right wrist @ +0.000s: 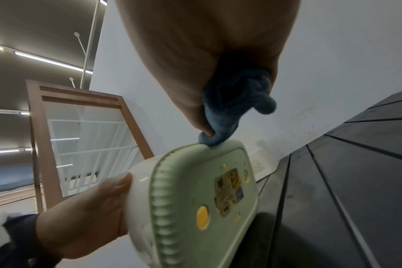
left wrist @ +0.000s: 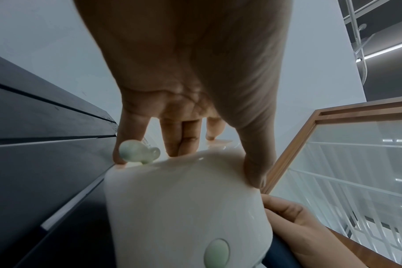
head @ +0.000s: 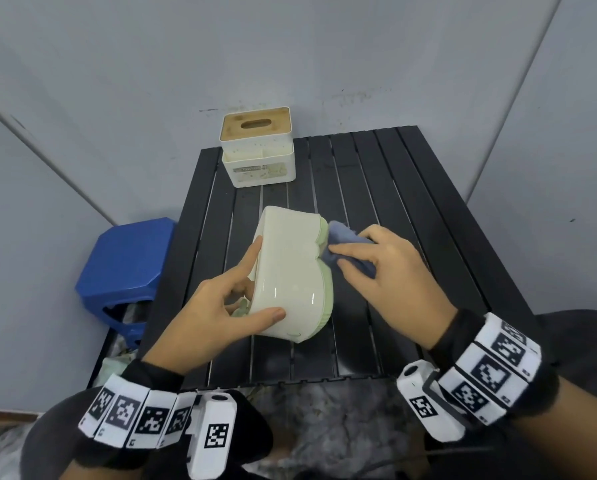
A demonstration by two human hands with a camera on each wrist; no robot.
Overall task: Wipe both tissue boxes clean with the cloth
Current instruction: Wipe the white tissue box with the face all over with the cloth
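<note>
A cream tissue box with a pale green base lies tipped on its side above the black slatted table. My left hand grips it, thumb on the near wall and fingers on its left face; the left wrist view shows the same box under the thumb. My right hand holds a bunched blue cloth against the box's green base edge. In the right wrist view the cloth touches the top rim of the green base. A second, white tissue box with a wooden lid stands upright at the table's far left.
A blue plastic stool sits left of the table. Grey walls close in behind and on both sides. The right half of the table is bare slats. My dark-clothed knees fill the bottom of the head view.
</note>
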